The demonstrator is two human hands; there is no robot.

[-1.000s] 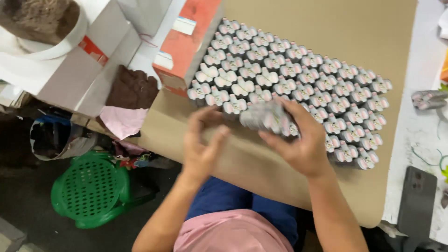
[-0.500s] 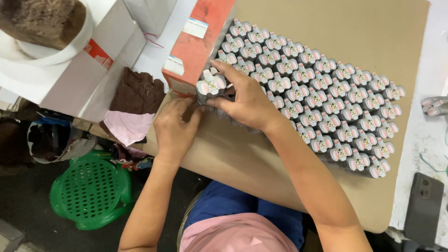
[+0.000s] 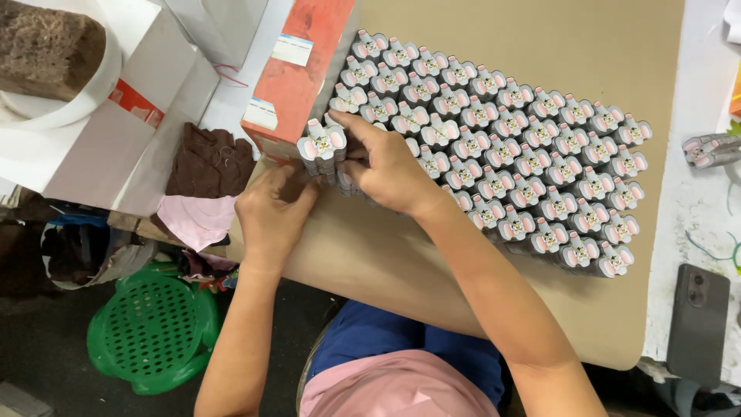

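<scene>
Several small rabbit-shaped figurines [image 3: 509,147], white with pink ears, stand in tight rows on a brown cardboard sheet [image 3: 401,262]. At the near left corner of the rows, my right hand [image 3: 386,166] grips a small bunch of these figurines [image 3: 323,147]. My left hand [image 3: 274,208] touches the same bunch from the left and below, fingers curled against it. Both hands sit next to a red box [image 3: 301,73].
A white carton [image 3: 100,131] holds a white bowl with a brown sponge [image 3: 42,50]. Brown and pink cloths [image 3: 204,166] lie beside it. A green plastic stool [image 3: 150,332] is on the floor. A dark phone [image 3: 698,324] lies at the right, near loose figurines [image 3: 710,150].
Both hands carried a bunch of figurines from the near middle of the sheet to the left corner of the rows beside the red box.
</scene>
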